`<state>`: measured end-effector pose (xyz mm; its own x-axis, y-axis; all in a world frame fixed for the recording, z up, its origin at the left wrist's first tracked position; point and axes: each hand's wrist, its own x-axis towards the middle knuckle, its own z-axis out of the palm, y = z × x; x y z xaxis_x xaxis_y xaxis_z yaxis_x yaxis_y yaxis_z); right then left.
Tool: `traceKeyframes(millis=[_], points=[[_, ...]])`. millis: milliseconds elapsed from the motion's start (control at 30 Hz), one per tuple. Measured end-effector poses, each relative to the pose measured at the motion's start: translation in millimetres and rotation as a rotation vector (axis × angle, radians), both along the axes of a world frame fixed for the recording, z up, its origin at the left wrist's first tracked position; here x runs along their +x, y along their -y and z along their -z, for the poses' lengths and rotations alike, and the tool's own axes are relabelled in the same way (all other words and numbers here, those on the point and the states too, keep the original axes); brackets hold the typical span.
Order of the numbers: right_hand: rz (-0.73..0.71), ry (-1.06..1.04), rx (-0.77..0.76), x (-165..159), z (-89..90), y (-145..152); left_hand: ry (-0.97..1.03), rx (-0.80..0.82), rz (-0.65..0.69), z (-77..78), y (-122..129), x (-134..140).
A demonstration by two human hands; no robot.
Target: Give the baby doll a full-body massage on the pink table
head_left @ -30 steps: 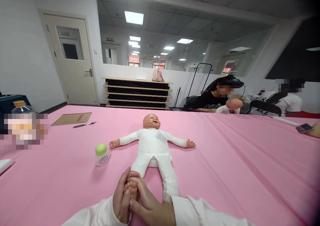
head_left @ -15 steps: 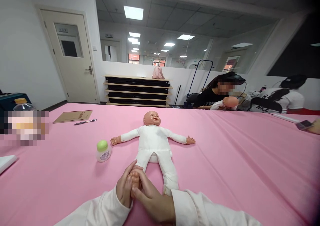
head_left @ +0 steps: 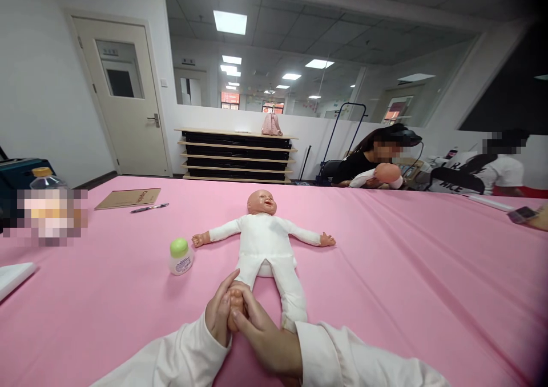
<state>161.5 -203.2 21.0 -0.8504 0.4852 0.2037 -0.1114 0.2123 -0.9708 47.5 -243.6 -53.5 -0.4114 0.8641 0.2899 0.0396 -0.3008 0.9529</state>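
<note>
A baby doll (head_left: pixel 266 240) in a white suit lies on its back on the pink-covered table (head_left: pixel 368 273), its head away from me and its arms spread. Both my hands wrap round the doll's foot (head_left: pixel 236 302) on the left. My left hand (head_left: pixel 219 313) closes on its outer side, fingers along the ankle. From the other side my right hand (head_left: pixel 268 333) grips it, thumb near the sole. The toes show between my hands. The doll's other leg lies stretched out beside my right wrist, its foot hidden. A jar with a green lid (head_left: pixel 180 256) stands left of the doll.
Towards the back left lie a brown notebook (head_left: pixel 128 198) and a pen (head_left: pixel 149 208). A blurred bottle (head_left: pixel 47 204) stands at the left edge, near a white object (head_left: pixel 15 278). Across the table a person (head_left: pixel 359 161) holds another doll (head_left: pixel 387 174); a second person sits farther right.
My hands stay round the doll's foot, with the fingers shifted slightly. The whole view has drifted a little. Across the table, the other person's doll has moved slightly left.
</note>
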Motion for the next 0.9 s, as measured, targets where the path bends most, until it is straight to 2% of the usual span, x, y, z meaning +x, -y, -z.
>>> traceKeyframes(millis=[100, 200, 267, 333, 467, 533, 600, 667, 733, 833, 900], points=[[0.080, 0.006, -0.103, -4.3, 4.7, -3.1, -0.068, 0.006, -0.012, 4.2, 3.1, -1.1], [0.119, -0.030, -0.249, -9.1, 12.8, -8.8, -0.283, 0.102, 0.021, 12.5, 6.5, -0.7], [0.122, -0.029, -0.225, -10.5, 15.8, -11.1, -0.413, 0.177, 0.019, 13.9, 5.9, -0.6], [0.150, 0.000, -0.016, -9.1, 14.4, -10.9, -0.492, 0.246, -0.025, 10.0, 2.9, -0.6], [0.271, 0.099, 0.541, 8.0, -0.5, -2.9, -0.658, 0.375, -0.094, -5.3, -2.6, -3.4], [0.292, 0.188, 0.673, 27.6, -7.2, 2.7, -0.759, 0.415, -0.045, -10.3, -1.4, -6.3], [0.256, 0.292, 0.756, 54.7, -4.8, 6.8, -0.860, 0.420, 0.053, -11.4, 3.1, -8.5], [0.201, 0.379, 0.823, 85.2, 11.7, 7.9, -0.945, 0.381, 0.142, -9.0, 9.7, -9.2], [0.262, 0.427, 0.861, 112.6, 41.8, 7.1, -0.997, 0.322, 0.193, -5.5, 16.7, -8.7], [0.498, 0.463, 0.839, 135.8, 93.6, 10.2, -1.049, 0.248, 0.263, -5.6, 23.6, -6.7], [0.635, 0.437, 0.777, 136.7, 116.7, 18.7, -1.076, 0.217, 0.338, -13.9, 23.7, -3.6]])
